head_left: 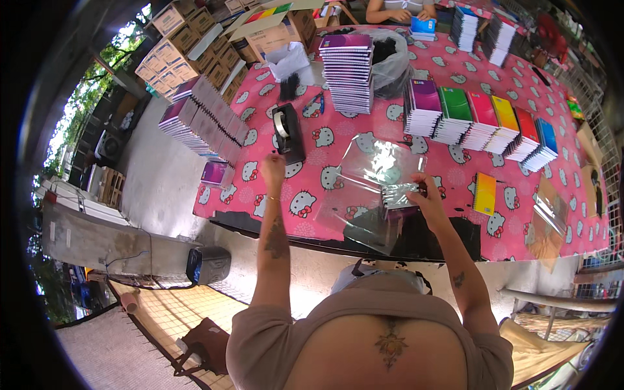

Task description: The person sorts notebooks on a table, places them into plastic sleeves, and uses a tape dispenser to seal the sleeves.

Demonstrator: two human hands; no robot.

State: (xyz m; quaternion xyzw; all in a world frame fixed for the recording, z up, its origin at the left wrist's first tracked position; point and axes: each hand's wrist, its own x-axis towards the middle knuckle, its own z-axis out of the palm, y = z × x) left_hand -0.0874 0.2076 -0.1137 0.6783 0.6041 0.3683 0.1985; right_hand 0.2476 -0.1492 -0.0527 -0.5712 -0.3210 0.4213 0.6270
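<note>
My left hand [274, 168] is closed at the near end of a black tape dispenser [296, 133] with a pale roll in it. Its fingers are pinched together; any tape between them is too small to make out. In front of me lies a large sheet of clear plastic wrap [351, 175], glaring with reflected light. Under a fold of it sits a small stack of notebooks [395, 207], partly hidden by shine. My right hand [427, 195] is closed on the wrap at the stack's right side. A yellow spiral notebook [485, 194] lies right of that hand.
Stacks of notebooks stand at the back [346, 75], along the right [455, 117] and by the left edge [201, 123]. A plastic bag [393, 68] and a carton [279, 36] are further back. Another person's hands [409, 14] handle a blue notebook across the table.
</note>
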